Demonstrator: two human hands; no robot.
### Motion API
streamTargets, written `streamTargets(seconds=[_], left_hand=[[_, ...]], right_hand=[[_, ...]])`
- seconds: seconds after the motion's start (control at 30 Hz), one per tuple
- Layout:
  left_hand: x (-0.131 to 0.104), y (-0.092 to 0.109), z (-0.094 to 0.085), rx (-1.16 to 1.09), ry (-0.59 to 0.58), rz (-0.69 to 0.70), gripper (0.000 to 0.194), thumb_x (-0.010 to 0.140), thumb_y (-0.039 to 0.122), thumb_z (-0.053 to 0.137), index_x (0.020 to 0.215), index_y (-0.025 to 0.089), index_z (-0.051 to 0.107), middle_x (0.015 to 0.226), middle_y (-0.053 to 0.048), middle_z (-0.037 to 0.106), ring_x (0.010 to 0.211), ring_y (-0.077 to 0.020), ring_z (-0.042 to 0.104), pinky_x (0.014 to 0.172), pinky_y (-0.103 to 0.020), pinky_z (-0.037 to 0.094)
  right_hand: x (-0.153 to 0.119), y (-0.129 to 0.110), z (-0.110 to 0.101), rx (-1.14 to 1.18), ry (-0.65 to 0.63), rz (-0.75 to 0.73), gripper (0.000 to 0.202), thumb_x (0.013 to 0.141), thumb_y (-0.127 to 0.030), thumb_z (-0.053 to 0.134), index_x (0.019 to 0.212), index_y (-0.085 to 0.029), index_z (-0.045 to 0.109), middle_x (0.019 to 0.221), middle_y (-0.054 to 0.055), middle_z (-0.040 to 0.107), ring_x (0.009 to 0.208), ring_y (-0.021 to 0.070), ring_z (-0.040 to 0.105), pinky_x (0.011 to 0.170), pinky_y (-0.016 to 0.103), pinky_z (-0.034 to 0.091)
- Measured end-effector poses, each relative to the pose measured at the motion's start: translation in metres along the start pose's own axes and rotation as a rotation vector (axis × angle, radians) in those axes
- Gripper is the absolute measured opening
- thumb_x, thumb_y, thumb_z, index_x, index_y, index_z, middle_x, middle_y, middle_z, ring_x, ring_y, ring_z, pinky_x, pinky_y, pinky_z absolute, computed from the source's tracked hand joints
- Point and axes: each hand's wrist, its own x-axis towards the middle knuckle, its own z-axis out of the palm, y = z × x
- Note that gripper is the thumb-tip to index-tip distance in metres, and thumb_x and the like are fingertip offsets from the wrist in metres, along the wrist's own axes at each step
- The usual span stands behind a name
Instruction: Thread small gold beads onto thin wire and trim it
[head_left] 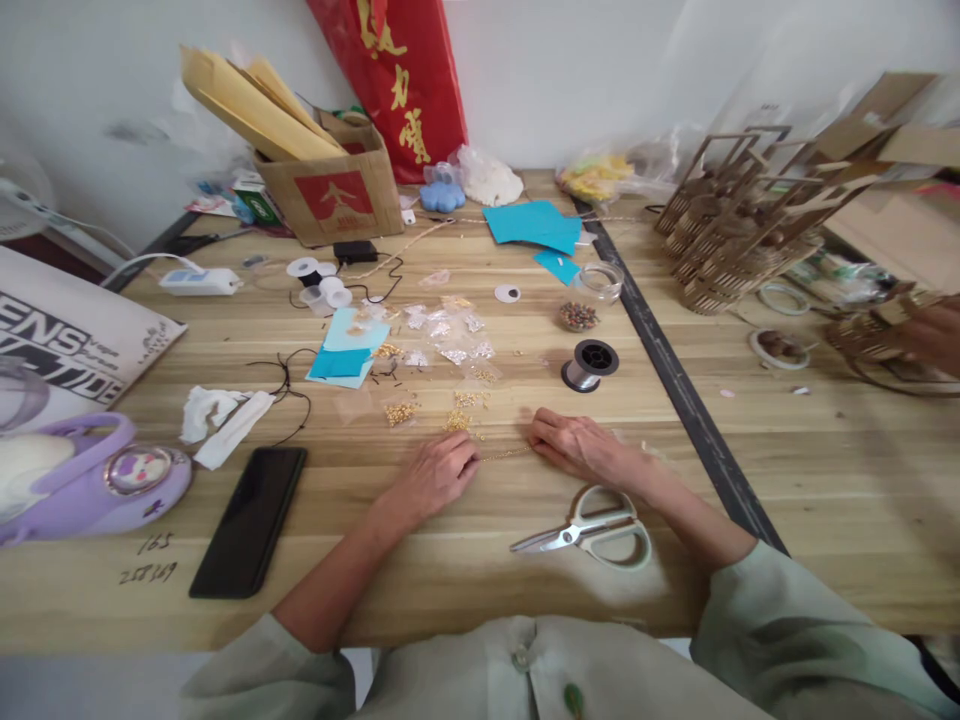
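A thin beaded chain (pixel 506 454) stretches across the wood between my two hands. My left hand (pixel 442 468) is closed on its left end, fingers pressed together near the tabletop. At the other end, my right hand (pixel 574 440) pinches the chain, with fingertips curled under and partly hidden. Just beyond the hands lie small piles of gold beads (pixel 458 420) and more gold beads (pixel 400 413) on clear plastic. White-handled scissors (pixel 585 530) rest below my right hand, blades pointing left. A spool of thin wire (pixel 591 365) stands beyond that hand.
A black phone (pixel 249 522) and a purple cup (pixel 97 480) are at left. Behind are blue papers (pixel 534 226), a bowl of mixed beads (pixel 579 316) and a cardboard box (pixel 330 190). Woven baskets (pixel 720 240) stand at right, where another person's hand (pixel 934 335) shows.
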Motion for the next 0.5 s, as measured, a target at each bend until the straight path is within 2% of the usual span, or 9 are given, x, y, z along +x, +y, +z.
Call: streamTargets(seconds=[0.3,0.5], left_hand=[[-0.001,0.002,-0.001,-0.002,-0.012,-0.015,0.017,0.090,0.018,0.045,0.083,0.015,0.060,0.088,-0.005,0.062,0.081,-0.0166,0.058,0.073,-0.028,0.044],[0.000,0.001,0.000,-0.043,-0.004,-0.018,0.016,0.090,0.019,0.046,0.083,0.015,0.060,0.087,-0.004,0.062,0.078,-0.0149,0.057,0.071,-0.026,0.043]], right_hand=[[-0.002,0.005,0.001,0.067,0.006,-0.032,0.016,0.095,-0.021,0.039,0.094,-0.018,0.055,0.094,0.005,0.055,0.075,0.0141,0.057,0.065,0.024,0.037],[-0.001,0.005,-0.009,0.165,0.061,-0.072,0.016,0.094,-0.021,0.042,0.092,-0.019,0.057,0.093,0.004,0.055,0.074,0.0130,0.056,0.065,0.023,0.037]])
